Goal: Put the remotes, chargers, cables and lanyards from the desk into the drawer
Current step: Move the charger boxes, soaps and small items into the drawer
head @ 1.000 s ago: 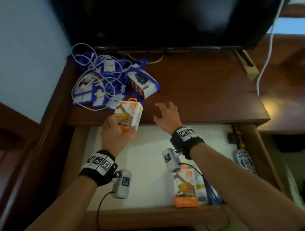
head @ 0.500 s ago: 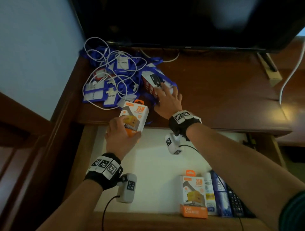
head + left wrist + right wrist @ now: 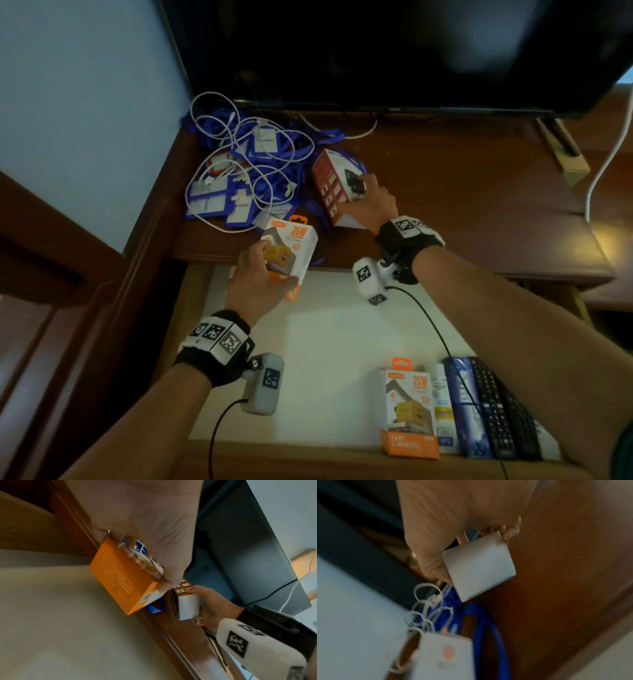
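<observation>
My left hand (image 3: 255, 286) grips an orange-and-white charger box (image 3: 294, 251) at the front edge of the desk, above the open drawer (image 3: 329, 339); the left wrist view shows the charger box's (image 3: 123, 577) orange back under my fingers. My right hand (image 3: 371, 202) grips a red-and-white charger box (image 3: 330, 188) lying on the desk (image 3: 462, 192), with the thumb and fingers round its near end (image 3: 479, 566). A tangle of white cables (image 3: 239, 154) and blue lanyards (image 3: 219, 202) lies at the desk's back left.
In the drawer's front right stand another orange charger box (image 3: 409, 414), white and blue boxes (image 3: 459, 407) and black remotes (image 3: 503, 411). A dark TV (image 3: 394, 51) fills the back of the desk. A wall (image 3: 85, 85) closes the left; a white cord (image 3: 606, 154) hangs at right.
My right hand reached forward from the desk's front edge to the red-and-white box and closed on it. My left hand kept the orange box near the desk edge.
</observation>
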{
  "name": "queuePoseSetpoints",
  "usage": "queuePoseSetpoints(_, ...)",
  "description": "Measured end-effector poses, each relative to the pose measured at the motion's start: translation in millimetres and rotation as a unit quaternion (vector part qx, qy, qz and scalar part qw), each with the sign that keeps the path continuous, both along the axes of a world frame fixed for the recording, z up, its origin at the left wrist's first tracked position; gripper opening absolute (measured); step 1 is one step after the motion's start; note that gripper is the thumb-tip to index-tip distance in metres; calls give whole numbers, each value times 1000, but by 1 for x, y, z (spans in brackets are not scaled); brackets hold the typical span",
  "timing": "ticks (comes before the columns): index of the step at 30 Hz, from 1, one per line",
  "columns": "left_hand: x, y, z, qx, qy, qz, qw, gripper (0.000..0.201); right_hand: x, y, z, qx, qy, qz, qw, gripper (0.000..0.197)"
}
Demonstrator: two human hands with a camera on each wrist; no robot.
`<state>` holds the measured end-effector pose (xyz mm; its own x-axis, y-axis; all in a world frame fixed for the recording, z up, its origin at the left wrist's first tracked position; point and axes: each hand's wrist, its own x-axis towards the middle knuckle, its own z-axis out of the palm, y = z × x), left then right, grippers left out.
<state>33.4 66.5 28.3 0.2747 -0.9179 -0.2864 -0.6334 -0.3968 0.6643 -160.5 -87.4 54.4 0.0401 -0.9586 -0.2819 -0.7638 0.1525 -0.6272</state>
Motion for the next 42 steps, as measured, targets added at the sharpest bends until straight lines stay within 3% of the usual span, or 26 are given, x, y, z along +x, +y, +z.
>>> queuePoseSetpoints(2,6,0,4,23,70,17,997,84,-6,5,16,39,-132,-43,990,68)
queuePoseSetpoints(4,11,3,8,39,120,23,992,82,-16,17,33,75,-258,-86,959,56)
queuePoseSetpoints(6,13,10,10,52,137,6,989,75,-30,36,43,110,-333,-125,928,51)
queuePoseSetpoints(9,9,23,10,49,137,-41,988,65,-53,66,43,156,-367,-183,898,84)
queuePoseSetpoints(13,-3,47,10,71,127,-97,985,69,-78,104,31,171,-460,-218,843,80)
queuePoseSetpoints(20,-34,72,-31,156,31,-230,960,76,-95,179,-13,92,-483,-316,811,65)
queuePoseSetpoints(26,-58,70,-68,207,-50,-282,935,93,-77,227,-30,-17,-393,-373,840,37)
queuePoseSetpoints(30,-73,74,-87,255,-89,-337,902,114,-70,249,-48,4,-360,-389,848,30)
queuePoseSetpoints(35,-100,81,-96,296,-111,-344,884,142,-66,257,-62,70,-331,-402,851,35)
queuePoseSetpoints(42,-110,85,-97,311,-49,-348,883,137,-75,241,-69,86,-289,-310,902,43)
